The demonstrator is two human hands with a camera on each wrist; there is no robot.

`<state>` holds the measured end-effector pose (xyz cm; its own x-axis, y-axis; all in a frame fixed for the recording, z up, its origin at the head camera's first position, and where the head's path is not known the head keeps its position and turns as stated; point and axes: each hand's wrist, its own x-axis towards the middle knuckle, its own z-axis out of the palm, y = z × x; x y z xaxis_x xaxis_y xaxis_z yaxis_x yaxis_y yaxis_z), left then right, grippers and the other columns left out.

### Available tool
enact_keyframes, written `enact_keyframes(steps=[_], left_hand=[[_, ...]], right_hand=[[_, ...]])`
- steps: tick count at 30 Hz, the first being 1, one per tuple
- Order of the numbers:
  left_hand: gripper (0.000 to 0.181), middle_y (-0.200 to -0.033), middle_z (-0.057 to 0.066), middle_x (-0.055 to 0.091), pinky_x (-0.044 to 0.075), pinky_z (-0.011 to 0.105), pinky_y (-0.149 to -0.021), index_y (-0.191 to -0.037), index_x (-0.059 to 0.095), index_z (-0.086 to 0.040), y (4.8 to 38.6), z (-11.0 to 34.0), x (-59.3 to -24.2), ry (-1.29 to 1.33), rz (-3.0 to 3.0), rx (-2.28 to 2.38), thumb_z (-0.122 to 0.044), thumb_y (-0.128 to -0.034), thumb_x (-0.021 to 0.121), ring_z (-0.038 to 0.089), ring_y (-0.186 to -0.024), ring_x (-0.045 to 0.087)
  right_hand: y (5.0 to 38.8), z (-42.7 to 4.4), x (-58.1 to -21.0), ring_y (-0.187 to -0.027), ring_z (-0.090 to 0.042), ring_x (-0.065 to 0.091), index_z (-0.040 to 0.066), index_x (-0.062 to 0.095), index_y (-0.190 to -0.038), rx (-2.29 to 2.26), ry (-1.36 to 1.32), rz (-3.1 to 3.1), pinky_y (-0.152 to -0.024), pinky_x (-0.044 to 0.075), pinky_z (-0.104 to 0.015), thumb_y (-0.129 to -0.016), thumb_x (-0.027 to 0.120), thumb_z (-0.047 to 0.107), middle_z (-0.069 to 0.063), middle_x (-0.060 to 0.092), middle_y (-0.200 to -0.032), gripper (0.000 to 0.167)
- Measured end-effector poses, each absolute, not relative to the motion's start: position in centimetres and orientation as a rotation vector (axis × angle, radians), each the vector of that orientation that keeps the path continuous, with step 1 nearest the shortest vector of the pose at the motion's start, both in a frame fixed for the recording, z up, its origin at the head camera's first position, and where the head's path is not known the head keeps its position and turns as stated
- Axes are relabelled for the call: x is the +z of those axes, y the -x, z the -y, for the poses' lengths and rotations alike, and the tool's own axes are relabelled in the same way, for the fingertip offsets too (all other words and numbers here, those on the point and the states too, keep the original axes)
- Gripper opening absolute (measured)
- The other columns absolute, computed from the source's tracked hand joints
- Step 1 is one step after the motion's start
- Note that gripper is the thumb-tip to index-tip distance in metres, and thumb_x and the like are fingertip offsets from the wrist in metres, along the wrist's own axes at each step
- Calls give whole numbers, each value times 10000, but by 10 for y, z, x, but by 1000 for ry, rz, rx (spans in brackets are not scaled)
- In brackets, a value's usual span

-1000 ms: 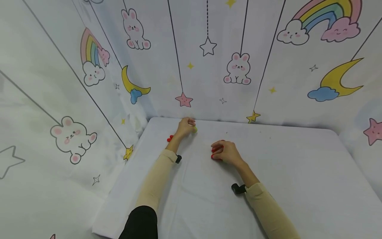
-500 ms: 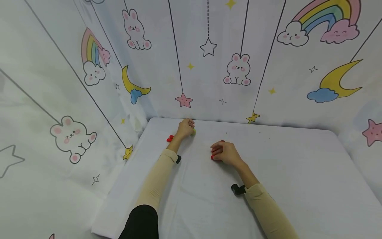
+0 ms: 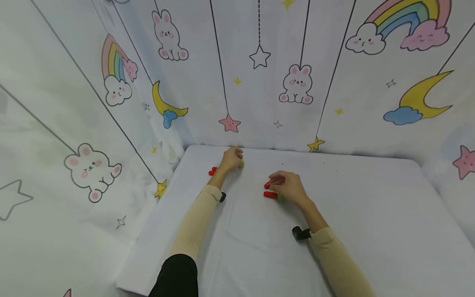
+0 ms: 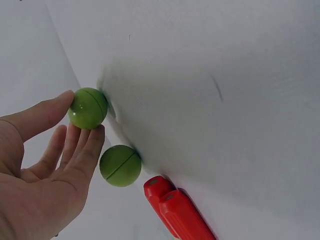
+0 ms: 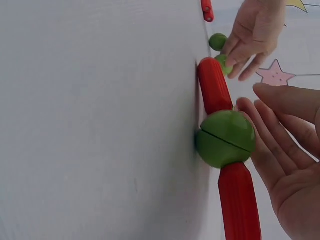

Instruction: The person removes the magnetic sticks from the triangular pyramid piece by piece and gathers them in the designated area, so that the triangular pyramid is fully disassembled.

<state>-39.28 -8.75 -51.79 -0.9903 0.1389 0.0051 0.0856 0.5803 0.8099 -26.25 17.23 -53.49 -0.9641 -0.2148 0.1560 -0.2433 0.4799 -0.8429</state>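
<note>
My left hand (image 3: 231,159) is at the far left of the table, pinching a green ball (image 4: 88,108) between thumb and fingertips. Beside it sits a second green ball (image 4: 120,166) with a line around its middle. Two red ridged sticks (image 4: 186,215) lie side by side close by. My right hand (image 5: 295,145), fingers loosely spread and thumb apart, is beside another green ball (image 5: 226,139). In the right wrist view, one red stick (image 5: 215,85) is above that ball and another red stick (image 5: 239,200) below; whether they are joined to it I cannot tell.
A white cloth covers the table (image 3: 352,231). Behind and to the left hangs a white curtain (image 3: 200,62) printed with rabbits, stars, moons and rainbows. The table's back edge is just beyond my left hand.
My right hand has drawn slightly right and away, uncovering a red stick and the green ball beside it. My left hand has stayed nearly still.
</note>
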Motion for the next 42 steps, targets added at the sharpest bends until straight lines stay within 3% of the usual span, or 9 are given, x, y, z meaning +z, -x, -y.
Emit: enact_keyframes(steps=[12, 18, 23, 29, 36, 42], left_hand=[[478, -1192, 193, 699, 531, 410, -987, -1259, 625, 12, 394, 90, -501, -256, -2745, 1481, 86, -813, 779, 294, -1121, 671], [408, -1188, 187, 695, 547, 393, -995, -1270, 623, 20, 388, 92, -496, -288, -2753, 1551, 55, -882, 745, 292, -1128, 681], [351, -1175, 175, 689, 585, 347, -936, -1252, 636, 18, 369, 88, -490, -337, -2725, 1706, 30, -917, 742, 273, -1097, 707], [367, -1215, 165, 689, 596, 367, -934, -1281, 644, 10, 337, 75, -490, -340, -2565, 1821, -34, -935, 757, 260, -1117, 715], [403, -1261, 179, 692, 585, 385, -938, -1311, 648, -36, 304, 58, -505, -276, -2449, 1707, -125, -940, 777, 250, -1092, 693], [463, -1242, 166, 699, 607, 372, -879, -1342, 625, -7, 291, 45, -521, -260, -2377, 1629, -82, -916, 791, 245, -1035, 689]], right_hand=[[248, -202, -526, -1037, -290, 736, 80, 742, -1201, 1402, -312, 2690, -836, 626, -455, -903, 814, 72, -95, 773, -1095, 307], [242, -211, -528, -1054, -306, 729, 73, 729, -1226, 1359, -298, 2728, -854, 624, -473, -916, 801, 98, -106, 764, -1121, 319], [239, -212, -530, -1063, -312, 725, 57, 722, -1241, 1352, -306, 2752, -866, 619, -486, -913, 809, 118, -103, 763, -1127, 345], [237, -211, -530, -1051, -302, 729, 64, 724, -1235, 1385, -304, 2760, -855, 620, -468, -889, 842, 149, -111, 762, -1128, 375], [236, -205, -533, -1012, -279, 744, 60, 717, -1242, 1460, -281, 2801, -765, 633, -368, -840, 897, 186, -128, 745, -1178, 458], [234, -202, -536, -1021, -286, 743, 66, 716, -1240, 1457, -286, 2793, -784, 639, -398, -833, 901, 156, -105, 740, -1198, 456]])
